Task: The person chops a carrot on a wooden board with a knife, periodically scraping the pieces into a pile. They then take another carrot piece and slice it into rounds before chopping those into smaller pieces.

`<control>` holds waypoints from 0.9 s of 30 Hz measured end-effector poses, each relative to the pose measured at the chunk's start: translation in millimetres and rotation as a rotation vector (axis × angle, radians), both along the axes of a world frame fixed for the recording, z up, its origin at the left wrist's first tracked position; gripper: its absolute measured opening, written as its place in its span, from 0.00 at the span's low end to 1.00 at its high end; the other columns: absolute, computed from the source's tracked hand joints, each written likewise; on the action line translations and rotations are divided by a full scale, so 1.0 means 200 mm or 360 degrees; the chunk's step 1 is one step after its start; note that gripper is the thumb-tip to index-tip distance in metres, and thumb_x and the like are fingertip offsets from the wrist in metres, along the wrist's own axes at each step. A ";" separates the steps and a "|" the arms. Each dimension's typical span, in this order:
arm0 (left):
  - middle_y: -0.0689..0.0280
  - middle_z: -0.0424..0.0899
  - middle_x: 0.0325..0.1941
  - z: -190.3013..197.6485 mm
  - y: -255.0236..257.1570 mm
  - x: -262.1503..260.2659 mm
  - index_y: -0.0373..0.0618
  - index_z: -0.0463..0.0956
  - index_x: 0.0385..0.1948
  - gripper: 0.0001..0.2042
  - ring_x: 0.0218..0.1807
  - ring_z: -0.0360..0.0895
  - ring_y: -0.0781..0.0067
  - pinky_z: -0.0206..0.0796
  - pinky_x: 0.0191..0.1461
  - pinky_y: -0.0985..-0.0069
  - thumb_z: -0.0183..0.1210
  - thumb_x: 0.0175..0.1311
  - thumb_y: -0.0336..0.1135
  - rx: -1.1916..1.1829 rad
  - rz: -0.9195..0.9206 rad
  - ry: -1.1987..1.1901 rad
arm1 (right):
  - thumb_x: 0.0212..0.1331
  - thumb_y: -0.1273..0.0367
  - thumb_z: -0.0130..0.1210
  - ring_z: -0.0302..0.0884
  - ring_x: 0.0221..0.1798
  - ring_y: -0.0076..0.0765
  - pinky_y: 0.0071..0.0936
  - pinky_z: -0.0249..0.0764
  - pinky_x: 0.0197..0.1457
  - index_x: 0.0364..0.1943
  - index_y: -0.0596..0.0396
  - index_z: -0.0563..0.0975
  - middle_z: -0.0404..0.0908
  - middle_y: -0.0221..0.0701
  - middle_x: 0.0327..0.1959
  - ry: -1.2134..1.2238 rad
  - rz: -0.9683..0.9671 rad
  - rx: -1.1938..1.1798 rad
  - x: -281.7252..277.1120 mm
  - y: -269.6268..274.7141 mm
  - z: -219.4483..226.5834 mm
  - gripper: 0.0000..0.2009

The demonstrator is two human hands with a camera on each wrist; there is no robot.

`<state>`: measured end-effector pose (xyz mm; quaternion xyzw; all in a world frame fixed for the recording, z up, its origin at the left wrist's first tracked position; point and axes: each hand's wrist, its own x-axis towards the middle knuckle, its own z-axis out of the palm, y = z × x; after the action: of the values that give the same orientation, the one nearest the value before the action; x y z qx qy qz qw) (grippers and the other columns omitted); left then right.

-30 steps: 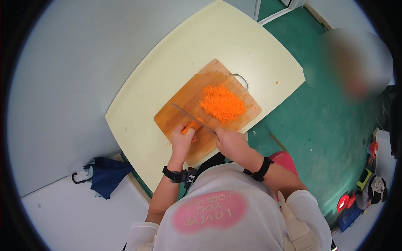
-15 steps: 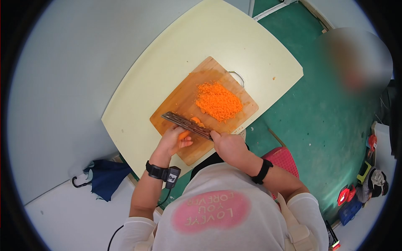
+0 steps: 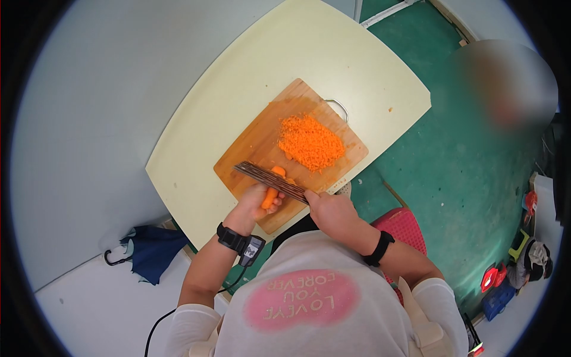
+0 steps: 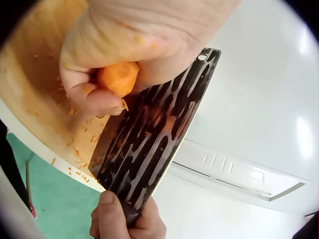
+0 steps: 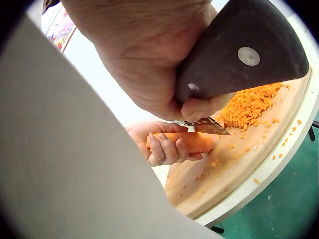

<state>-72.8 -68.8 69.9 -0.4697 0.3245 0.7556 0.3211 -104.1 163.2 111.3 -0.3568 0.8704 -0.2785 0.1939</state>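
Note:
My left hand (image 3: 254, 201) grips a peeled carrot (image 3: 270, 197), its fingers curled around it over the cutting board (image 3: 253, 143). The carrot's blunt end (image 4: 118, 78) pokes out of the fist in the left wrist view. With my right hand (image 3: 336, 215) I hold a cleaver by its black handle (image 5: 244, 55). Its broad, dark-streaked blade (image 4: 154, 129) lies tilted, face up, across the carrot close to the left fingers. More orange carrot (image 3: 278, 171) shows beyond the blade. A heap of finely chopped carrot (image 3: 311, 143) covers the board's right half.
The board rests on a pale yellow table (image 3: 202, 125) and has a metal handle (image 3: 339, 109). Carrot crumbs (image 5: 284, 144) lie near the board's edge. A pink stool (image 3: 404, 232) stands right of the person, a blue umbrella (image 3: 156, 250) at lower left.
The cleaver has rolled from nearly edge-on to showing its broad face. My left hand shifted left with the carrot, then slightly back right, turning the carrot.

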 end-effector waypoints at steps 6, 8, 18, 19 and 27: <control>0.63 0.76 0.23 0.00 0.03 0.00 0.44 0.74 0.40 0.13 0.15 0.69 0.80 0.56 0.10 0.87 0.49 0.68 0.44 -0.0160 -0.0065 0.0016 | 0.52 0.73 0.50 0.78 0.21 0.44 0.38 0.73 0.22 0.32 0.56 0.70 0.76 0.38 0.18 -0.0021 0.0040 0.0017 0.00 0.01 -0.01 0.05; 0.64 0.76 0.22 0.00 0.03 0.00 0.45 0.74 0.37 0.13 0.15 0.69 0.80 0.56 0.10 0.87 0.49 0.68 0.44 -0.0229 -0.0067 -0.0023 | 0.54 0.72 0.50 0.77 0.21 0.45 0.40 0.73 0.23 0.34 0.56 0.71 0.76 0.39 0.18 -0.0071 0.0013 0.0072 -0.01 0.00 -0.02 0.05; 0.61 0.74 0.24 -0.02 0.01 -0.01 0.44 0.68 0.37 0.14 0.18 0.69 0.76 0.57 0.12 0.82 0.40 0.73 0.45 -0.0254 -0.0138 -0.0065 | 0.54 0.73 0.48 0.77 0.19 0.45 0.39 0.72 0.21 0.32 0.57 0.72 0.76 0.39 0.16 0.0027 0.0055 0.0031 -0.03 -0.03 -0.06 0.04; 0.61 0.74 0.24 -0.03 0.00 -0.01 0.44 0.68 0.37 0.14 0.18 0.69 0.76 0.57 0.12 0.82 0.40 0.73 0.45 -0.0240 -0.0143 -0.0059 | 0.54 0.73 0.48 0.77 0.19 0.45 0.39 0.72 0.21 0.32 0.57 0.72 0.76 0.39 0.16 0.0053 0.0035 0.0023 -0.02 -0.04 -0.08 0.04; 0.62 0.74 0.24 -0.01 0.01 -0.03 0.44 0.69 0.37 0.13 0.17 0.69 0.76 0.58 0.13 0.83 0.40 0.72 0.43 -0.0211 -0.0147 -0.0084 | 0.51 0.76 0.50 0.81 0.25 0.46 0.39 0.75 0.25 0.31 0.59 0.71 0.79 0.40 0.20 -0.0042 0.0091 0.0061 -0.08 -0.16 -0.10 0.04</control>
<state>-78.4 -66.1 67.4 -0.4942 0.3866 0.7042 0.3322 -119.2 131.4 90.9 -0.3741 0.8623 -0.2610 0.2201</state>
